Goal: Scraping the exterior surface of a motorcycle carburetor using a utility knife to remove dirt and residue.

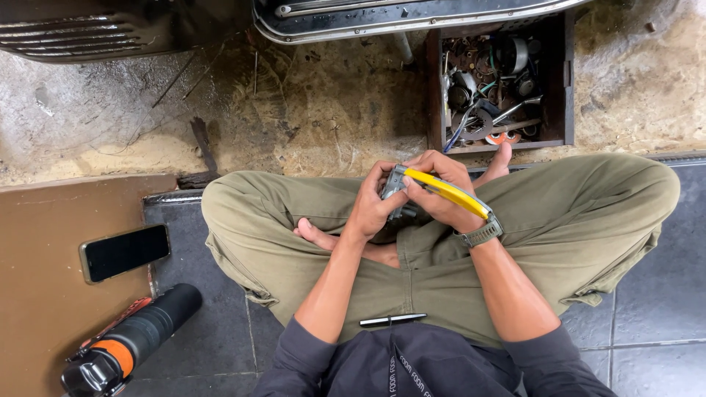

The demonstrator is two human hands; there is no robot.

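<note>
I sit cross-legged in olive trousers and hold a small grey metal part (395, 185) over my lap. My left hand (373, 204) wraps around it from the left and below. In my right hand (441, 192) is a tool with a yellow handle (447, 192), its working end pressed against the top of the grey part. The handle runs back over my right wrist, which wears a grey watch (482, 234). My fingers hide most of the part.
A wooden box (561, 81) full of rusty metal parts and wires stands ahead on the dirty concrete. A dark phone (123, 252) lies on a brown board at left. A black and orange cylinder (132, 340) rests at lower left. A black pen (392, 320) lies on my lap.
</note>
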